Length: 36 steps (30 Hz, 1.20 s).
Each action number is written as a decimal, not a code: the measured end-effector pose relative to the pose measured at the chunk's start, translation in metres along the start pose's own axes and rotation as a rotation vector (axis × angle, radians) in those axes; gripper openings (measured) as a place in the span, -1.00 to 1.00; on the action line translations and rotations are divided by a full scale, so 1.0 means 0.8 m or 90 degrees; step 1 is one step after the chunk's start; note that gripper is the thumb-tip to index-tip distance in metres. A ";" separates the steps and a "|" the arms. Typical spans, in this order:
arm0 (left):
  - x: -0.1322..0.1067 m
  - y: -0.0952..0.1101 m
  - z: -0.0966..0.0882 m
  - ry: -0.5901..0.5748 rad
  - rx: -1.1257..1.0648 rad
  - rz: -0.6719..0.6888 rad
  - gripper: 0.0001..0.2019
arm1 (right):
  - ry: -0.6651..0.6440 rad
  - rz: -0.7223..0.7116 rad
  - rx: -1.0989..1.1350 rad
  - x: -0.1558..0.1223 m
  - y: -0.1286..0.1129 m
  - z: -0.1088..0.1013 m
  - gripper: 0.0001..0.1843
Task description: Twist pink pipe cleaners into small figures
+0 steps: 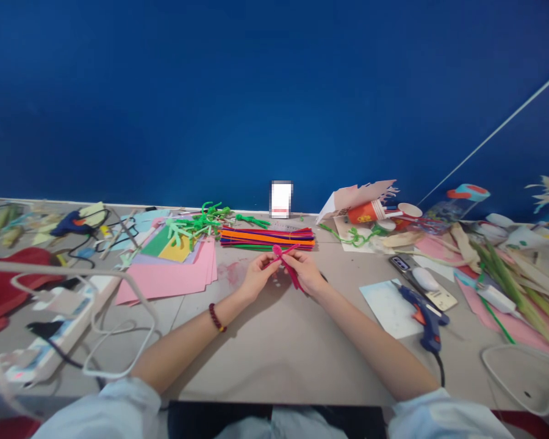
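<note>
Over the middle of the table, a magenta pipe cleaner (295, 278) is bent into crossing strands with a small loop at the top. My left hand (258, 275) pinches it from the left, fingertips together at the crossing. From the other side, my right hand (307, 272) has thumb and fingers closed on the same piece. Parts of the strands are hidden behind the fingers. Just beyond both hands lies a bundle of pipe cleaners (268, 238) in orange, red, purple, blue and green. Bent green pipe cleaner shapes (208, 216) lie to its left.
Pink paper sheets (165, 279) lie left of my hands, near a white power strip (73, 323) with looping cables. On the right are a blue glue gun (427, 314), a phone (400, 264), a tipped paper cup (363, 213) and dry husks (466, 247). A blue wall (256, 97) rises behind.
</note>
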State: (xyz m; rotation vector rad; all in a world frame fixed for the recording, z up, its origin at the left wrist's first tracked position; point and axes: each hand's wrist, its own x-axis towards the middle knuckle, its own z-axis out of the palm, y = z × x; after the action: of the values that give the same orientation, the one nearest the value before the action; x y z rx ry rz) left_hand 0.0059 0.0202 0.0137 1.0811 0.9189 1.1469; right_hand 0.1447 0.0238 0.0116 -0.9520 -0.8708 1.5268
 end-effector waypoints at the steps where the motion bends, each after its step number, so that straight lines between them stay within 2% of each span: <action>1: 0.000 0.000 0.000 0.003 0.003 -0.002 -0.72 | 0.001 -0.006 -0.003 0.000 0.001 0.000 -0.71; 8: 0.002 0.002 -0.003 0.030 0.012 0.001 -0.74 | -0.011 0.041 0.043 -0.001 -0.003 -0.002 -0.73; 15: 0.000 0.002 -0.003 0.023 0.026 0.004 -0.74 | 0.007 -0.014 0.007 0.000 -0.005 0.000 -0.70; 19: -0.001 0.003 -0.003 0.035 0.046 0.016 -0.75 | 0.021 -0.012 0.005 -0.001 -0.003 0.002 -0.69; 28: -0.001 0.001 -0.003 0.066 0.064 0.057 -0.76 | -0.001 -0.044 0.010 -0.006 0.003 0.005 -0.75; 33: 0.001 0.002 -0.004 0.077 0.055 0.058 -0.73 | 0.025 -0.033 0.050 -0.007 0.008 0.009 -0.73; 36: 0.001 0.003 -0.003 0.075 0.038 0.031 -0.71 | 0.009 -0.005 0.084 -0.008 0.008 0.011 -0.69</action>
State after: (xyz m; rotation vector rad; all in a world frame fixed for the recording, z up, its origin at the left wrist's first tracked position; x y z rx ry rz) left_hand 0.0035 0.0219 0.0155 1.0979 1.0297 1.2400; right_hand 0.1348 0.0166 0.0101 -0.8616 -0.7533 1.5482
